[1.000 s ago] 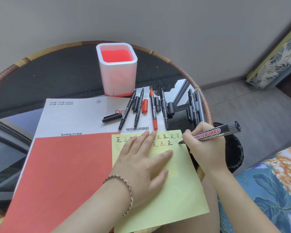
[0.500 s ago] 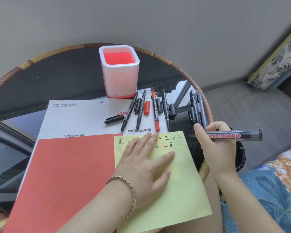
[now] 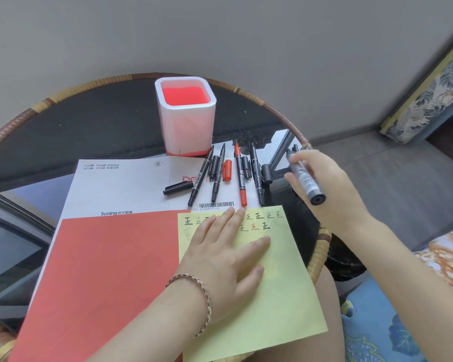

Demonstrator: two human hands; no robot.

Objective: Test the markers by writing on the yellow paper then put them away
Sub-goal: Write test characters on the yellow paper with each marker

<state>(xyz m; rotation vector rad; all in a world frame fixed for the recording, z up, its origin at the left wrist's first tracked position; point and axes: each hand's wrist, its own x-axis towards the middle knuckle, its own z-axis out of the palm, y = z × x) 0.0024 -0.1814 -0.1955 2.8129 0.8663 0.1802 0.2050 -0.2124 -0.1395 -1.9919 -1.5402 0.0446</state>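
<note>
Lifting away from the yellow paper (image 3: 280, 296), the right hand (image 3: 324, 194) is swinging the whiteboard marker (image 3: 306, 180) round, so its tip is now pointing toward the far edge of the desk (image 3: 63, 97) and its butt end is facing the camera. Fingers and thumb are wrapping the barrel, the wrist hovering over the right rim, probably reaching for the black cap (image 3: 266, 174) lying nearby. The left hand (image 3: 225, 252) is lying flat with straight, spread fingers, pressing the paper so it is not sliding. Other markers (image 3: 239, 176) are lying in a row just beside the pen holder (image 3: 186, 126), waiting to go in.
</note>
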